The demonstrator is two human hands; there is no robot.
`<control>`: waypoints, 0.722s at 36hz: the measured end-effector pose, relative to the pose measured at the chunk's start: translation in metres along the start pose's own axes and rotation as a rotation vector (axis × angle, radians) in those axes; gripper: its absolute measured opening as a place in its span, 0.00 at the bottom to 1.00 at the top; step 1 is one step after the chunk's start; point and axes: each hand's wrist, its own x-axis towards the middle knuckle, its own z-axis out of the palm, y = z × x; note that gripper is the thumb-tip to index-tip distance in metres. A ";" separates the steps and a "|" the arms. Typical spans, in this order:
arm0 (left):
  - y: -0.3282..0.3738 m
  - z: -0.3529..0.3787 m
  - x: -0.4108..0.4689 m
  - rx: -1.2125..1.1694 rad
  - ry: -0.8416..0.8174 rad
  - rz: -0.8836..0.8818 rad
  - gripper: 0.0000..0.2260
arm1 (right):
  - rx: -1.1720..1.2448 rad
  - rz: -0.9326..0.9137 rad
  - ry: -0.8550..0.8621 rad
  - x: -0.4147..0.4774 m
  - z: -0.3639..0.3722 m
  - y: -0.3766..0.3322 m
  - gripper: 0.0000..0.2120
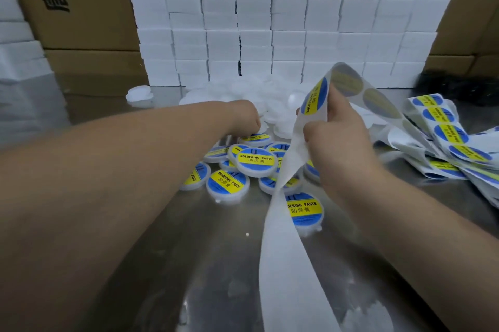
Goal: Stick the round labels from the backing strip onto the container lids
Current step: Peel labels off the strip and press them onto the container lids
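Your right hand [340,129] pinches the white paper backing strip [286,237], one blue-and-yellow round label [314,98] at its fold. Your left hand [243,115], at 10 o'clock of it, reaches among unlabelled white lids [278,107]; its grip cannot be told. About twelve labelled lids [256,161] lie at 6 o'clock of that hand.

A reflective metal tabletop [172,264] fills the foreground, showing blurred pale reflections; behind it rises a wall of stacked white boxes [270,21] in even rows, with one dark vertical gap low in the stack; brown cardboard cartons [81,21] printed with black characters stand at left; another carton [475,7] stands at right; lighting is even and diffuse.
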 end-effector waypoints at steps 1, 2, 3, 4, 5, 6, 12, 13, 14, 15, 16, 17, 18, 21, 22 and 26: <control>-0.002 0.000 0.002 -0.004 0.003 0.006 0.08 | 0.012 0.005 0.001 0.001 0.000 0.000 0.28; -0.003 0.000 0.001 -0.011 0.013 0.010 0.07 | 0.025 0.010 -0.002 0.001 0.000 0.000 0.28; -0.004 0.000 0.000 -0.017 0.026 0.013 0.06 | 0.037 0.014 -0.009 0.001 0.001 0.001 0.29; -0.006 -0.001 0.000 -0.021 0.034 0.013 0.06 | 0.050 0.021 -0.018 0.000 0.002 0.002 0.30; -0.007 0.000 -0.001 -0.021 0.040 0.015 0.06 | 0.065 0.030 -0.026 0.000 0.002 0.003 0.32; -0.007 0.001 -0.002 -0.015 0.049 0.014 0.06 | 0.082 0.038 -0.033 -0.001 0.003 0.004 0.33; -0.002 -0.002 -0.006 -0.276 0.229 -0.039 0.12 | 0.112 0.034 -0.012 -0.001 0.004 0.006 0.32; -0.001 -0.005 -0.008 -0.398 0.269 -0.062 0.13 | 0.109 0.033 -0.010 -0.001 0.004 0.006 0.32; 0.002 -0.008 -0.010 -0.535 0.293 -0.097 0.13 | 0.108 0.032 -0.011 0.000 0.004 0.006 0.33; 0.005 -0.011 -0.012 -0.700 0.315 -0.130 0.12 | 0.104 0.026 -0.014 0.000 0.004 0.006 0.32; 0.008 -0.013 -0.016 -0.912 0.338 -0.175 0.10 | 0.096 0.012 -0.019 -0.001 0.005 0.006 0.32; 0.011 -0.017 -0.020 -1.138 0.355 -0.231 0.06 | 0.080 -0.008 -0.020 -0.001 0.006 0.007 0.31; 0.012 -0.020 -0.026 -1.346 0.358 -0.274 0.05 | 0.057 -0.027 -0.014 -0.002 0.007 0.006 0.29; 0.010 -0.031 -0.048 -1.861 0.261 -0.352 0.09 | 0.001 -0.046 0.001 -0.004 0.009 0.004 0.26; 0.008 -0.034 -0.056 -1.984 0.235 -0.376 0.09 | -0.012 -0.039 -0.003 -0.004 0.009 0.004 0.26; 0.007 -0.034 -0.081 -2.123 0.250 -0.464 0.11 | -0.045 -0.020 -0.040 -0.003 0.009 0.006 0.27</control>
